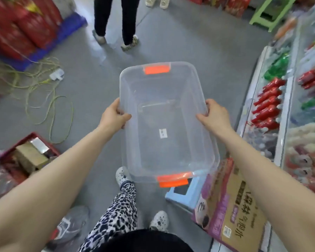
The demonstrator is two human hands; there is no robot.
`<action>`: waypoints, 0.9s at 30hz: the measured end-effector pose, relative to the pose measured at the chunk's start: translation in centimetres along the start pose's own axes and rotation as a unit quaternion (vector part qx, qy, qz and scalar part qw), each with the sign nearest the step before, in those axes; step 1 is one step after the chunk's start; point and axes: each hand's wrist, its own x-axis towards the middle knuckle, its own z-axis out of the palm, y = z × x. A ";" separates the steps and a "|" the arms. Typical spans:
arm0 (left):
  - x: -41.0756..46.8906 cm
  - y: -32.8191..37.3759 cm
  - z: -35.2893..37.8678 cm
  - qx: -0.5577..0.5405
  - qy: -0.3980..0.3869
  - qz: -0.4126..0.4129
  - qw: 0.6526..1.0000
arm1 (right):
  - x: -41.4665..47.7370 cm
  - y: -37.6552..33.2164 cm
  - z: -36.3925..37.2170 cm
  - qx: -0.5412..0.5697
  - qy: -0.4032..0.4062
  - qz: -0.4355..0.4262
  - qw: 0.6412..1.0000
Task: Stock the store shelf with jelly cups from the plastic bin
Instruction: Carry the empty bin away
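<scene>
A clear plastic bin (171, 142) with orange latches at both short ends hangs in the air in front of me, above the grey floor. Nothing lies inside it except a small white label on its bottom. My left hand (113, 117) grips its left long rim, thumb over the edge. My right hand (214, 115) grips the right long rim the same way. The store shelf (287, 110) runs along the right side and carries red and green packets behind clear dividers. No jelly cups can be made out in the blur.
Another person's legs (115, 22) stand ahead on the floor. Yellow cord (44, 84) and a white plug lie at left. A red crate (25, 153) with boxes sits at lower left. A light blue stool (184, 191) and a cardboard carton (233, 206) stand by the shelf's foot.
</scene>
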 end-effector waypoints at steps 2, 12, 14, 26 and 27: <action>2.5 -0.6 -4.4 -0.007 0.038 -0.004 0.999 | 3.9 -4.7 1.9 -0.009 -0.011 -0.031 0.999; 13.0 -0.5 -26.1 -0.040 0.172 -0.016 0.984 | 20.4 -30.4 10.3 -0.024 -0.063 -0.165 0.984; 15.1 -0.1 -29.6 -0.044 0.194 -0.017 0.980 | 23.5 -34.9 11.3 -0.031 -0.081 -0.185 0.979; 31.5 2.1 -45.0 -0.077 0.313 -0.059 0.945 | 44.3 -58.7 16.7 -0.053 -0.160 -0.278 0.946; 32.8 2.4 -46.2 -0.076 0.319 -0.064 0.942 | 46.0 -60.7 17.1 -0.058 -0.166 -0.289 0.941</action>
